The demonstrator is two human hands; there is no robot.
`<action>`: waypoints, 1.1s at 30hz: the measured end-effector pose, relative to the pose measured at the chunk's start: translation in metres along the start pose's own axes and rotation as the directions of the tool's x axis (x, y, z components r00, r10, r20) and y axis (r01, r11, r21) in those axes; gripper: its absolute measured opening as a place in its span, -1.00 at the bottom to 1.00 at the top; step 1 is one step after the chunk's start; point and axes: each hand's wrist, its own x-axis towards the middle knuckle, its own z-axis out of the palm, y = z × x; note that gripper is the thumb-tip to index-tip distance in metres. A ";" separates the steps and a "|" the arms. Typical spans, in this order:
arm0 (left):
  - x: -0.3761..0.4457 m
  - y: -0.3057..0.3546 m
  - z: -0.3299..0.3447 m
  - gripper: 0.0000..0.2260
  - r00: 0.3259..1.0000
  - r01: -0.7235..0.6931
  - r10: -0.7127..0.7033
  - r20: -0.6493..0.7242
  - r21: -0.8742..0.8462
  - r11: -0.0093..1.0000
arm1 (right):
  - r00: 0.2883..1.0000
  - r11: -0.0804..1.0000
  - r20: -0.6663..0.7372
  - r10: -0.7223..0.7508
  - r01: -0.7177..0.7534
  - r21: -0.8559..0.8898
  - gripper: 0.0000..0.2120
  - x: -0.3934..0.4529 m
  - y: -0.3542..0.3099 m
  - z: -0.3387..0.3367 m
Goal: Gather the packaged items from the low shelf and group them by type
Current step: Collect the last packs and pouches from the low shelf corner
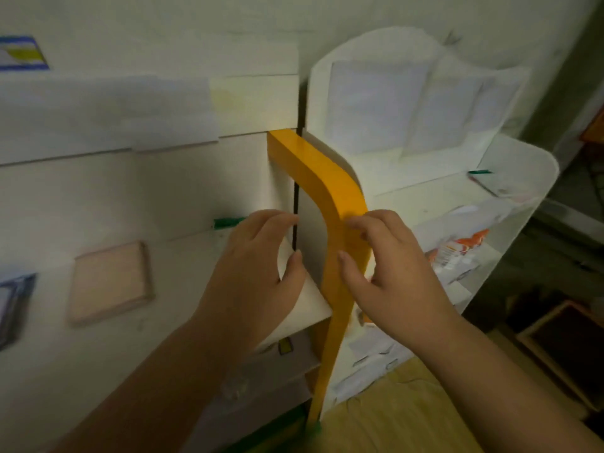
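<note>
Both hands are open and hold nothing: the left hand (258, 266) hovers beside the orange panel (340, 223), the right hand (385, 266) rests its fingers on it. The packets (457, 250) lie on the white shelf (523, 165) to the right. I think the right hand should reach there and take one type at a time.

White shelf unit (523, 165) beside an orange-edged panel (340, 191); orange-and-white packets (457, 250) lay on its middle shelf, green pen (479, 172) above.
</note>
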 end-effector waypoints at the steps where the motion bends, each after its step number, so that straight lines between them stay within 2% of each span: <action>1: 0.001 0.015 0.006 -0.64 1.000 -0.009 0.009 -0.010 0.002 1.000 | 1.000 1.000 0.003 0.014 -0.014 -0.009 -0.63 -0.006 0.013 -0.010; 8: 0.001 0.107 0.069 -0.60 0.997 -0.075 0.075 0.002 0.007 0.997 | 0.995 0.992 0.008 0.098 -0.097 -0.077 -0.61 -0.051 0.103 -0.081; 16: 0.011 0.187 0.141 -0.58 0.991 -0.055 0.054 0.124 0.005 0.998 | 0.983 0.975 0.070 0.171 -0.159 -0.156 -0.61 -0.088 0.184 -0.140; 26: 0.055 0.224 0.217 -0.57 0.964 -0.097 0.104 0.246 -0.040 0.995 | 0.953 0.942 0.055 0.298 -0.284 -0.181 -0.58 -0.094 0.258 -0.159; 33: 0.125 0.230 0.283 -0.58 0.958 -0.129 0.159 0.238 -0.135 0.982 | 0.935 0.908 0.066 0.348 -0.319 -0.273 -0.56 -0.052 0.321 -0.161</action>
